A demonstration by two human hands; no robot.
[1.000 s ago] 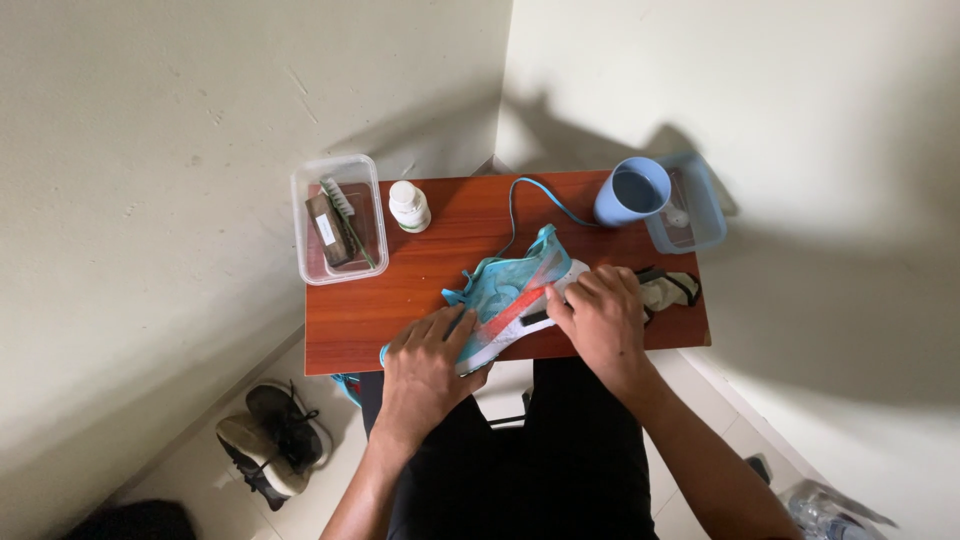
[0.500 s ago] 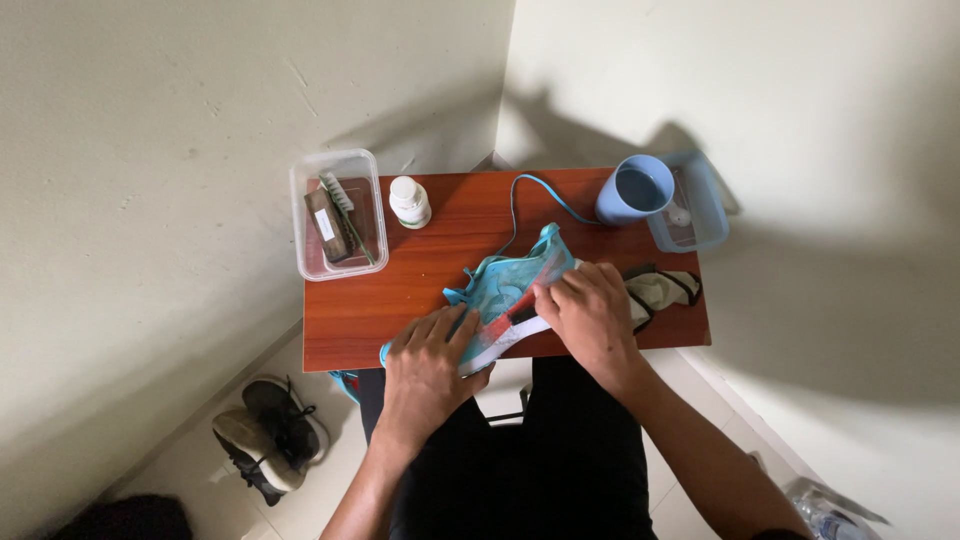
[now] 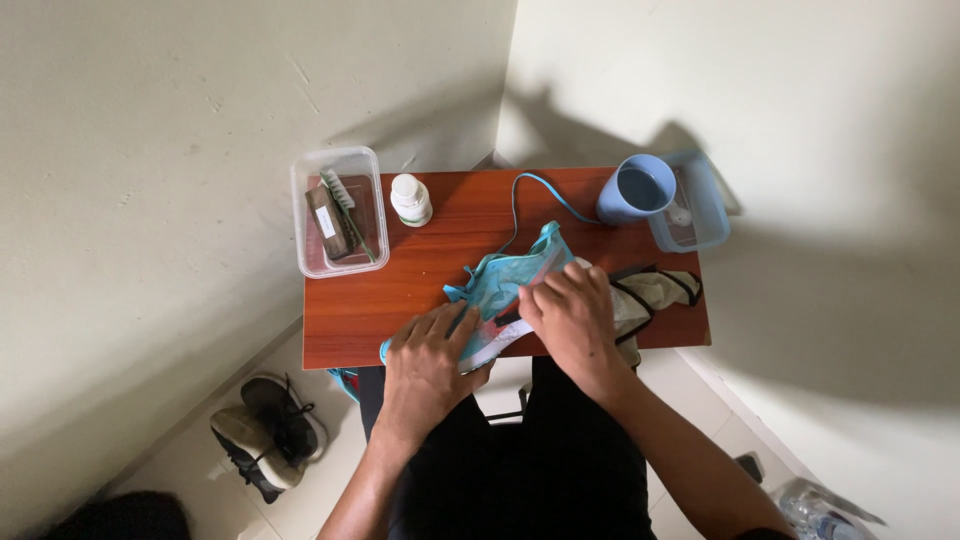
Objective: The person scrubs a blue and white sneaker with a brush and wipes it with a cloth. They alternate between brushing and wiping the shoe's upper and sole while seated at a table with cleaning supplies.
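From the head view, much of the turquoise sneaker (image 3: 505, 295) is hidden under my hands, so I see only its mesh upper, a coral patch and a strip of white sole. It lies on its side at the near edge of the reddish wooden surface (image 3: 380, 310). My left hand (image 3: 432, 362) lies flat with fingers spread over its heel end. My right hand (image 3: 570, 315) curls over the middle, fingertips seemingly pinching the tongue, though I cannot tell for sure. A loose blue lace (image 3: 545, 195) trails toward the blue plastic mug (image 3: 636, 189). Behind my right hand lies a crumpled pale cloth (image 3: 655, 292) with dark edging. A clear tub (image 3: 338, 210) holds a brush, its bristles hard to make out.
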